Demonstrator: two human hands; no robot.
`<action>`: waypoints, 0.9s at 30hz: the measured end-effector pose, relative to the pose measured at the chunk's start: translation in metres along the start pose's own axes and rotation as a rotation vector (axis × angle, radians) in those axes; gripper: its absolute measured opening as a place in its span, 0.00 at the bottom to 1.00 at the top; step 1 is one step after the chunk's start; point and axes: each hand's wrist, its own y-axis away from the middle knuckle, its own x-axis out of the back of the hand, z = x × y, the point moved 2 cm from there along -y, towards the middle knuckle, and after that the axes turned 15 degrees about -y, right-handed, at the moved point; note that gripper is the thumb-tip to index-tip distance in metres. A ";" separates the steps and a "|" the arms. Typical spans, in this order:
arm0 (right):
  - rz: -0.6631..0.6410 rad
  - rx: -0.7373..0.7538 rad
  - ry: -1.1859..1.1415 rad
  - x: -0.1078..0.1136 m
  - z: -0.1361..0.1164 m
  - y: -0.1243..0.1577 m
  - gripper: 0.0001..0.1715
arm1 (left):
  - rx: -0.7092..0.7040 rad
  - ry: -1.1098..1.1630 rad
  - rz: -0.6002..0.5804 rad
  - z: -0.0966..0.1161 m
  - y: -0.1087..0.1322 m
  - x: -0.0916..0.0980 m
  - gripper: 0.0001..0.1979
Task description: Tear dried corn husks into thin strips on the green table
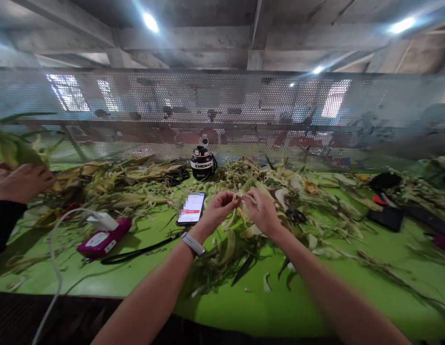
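Observation:
My left hand (221, 209), with a grey watch band (193, 243) on its wrist, pinches a small pale piece of corn husk (237, 197) between thumb and fingers. Just to the right, my right hand (261, 212) is closed in a pinch on the same piece, and the two sets of fingertips nearly meet. The fingers hide most of it. Beneath and around both hands lie loose green and pale leaves (227, 256). Black-handled scissors (296, 214) rest among the husks, right of my right hand.
A phone (191, 209) with its screen lit lies left of my hands. Beyond it stands a black bottle (202, 164). A purple power strip (104, 241) holds a white charger (103, 221). A co-worker's hand (23, 182) grips leaves at far left. A perforated screen (222, 112) borders the green table (272, 306).

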 end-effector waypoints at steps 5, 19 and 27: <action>0.081 -0.264 -0.262 0.004 0.011 -0.002 0.17 | 0.072 0.004 0.095 -0.002 -0.004 0.006 0.16; 0.021 -0.440 -0.773 0.009 -0.001 -0.009 0.22 | 0.170 0.056 0.222 -0.014 -0.007 0.017 0.15; 0.033 -0.513 -1.045 0.004 -0.010 -0.005 0.21 | 0.128 0.087 0.061 -0.015 -0.005 0.005 0.14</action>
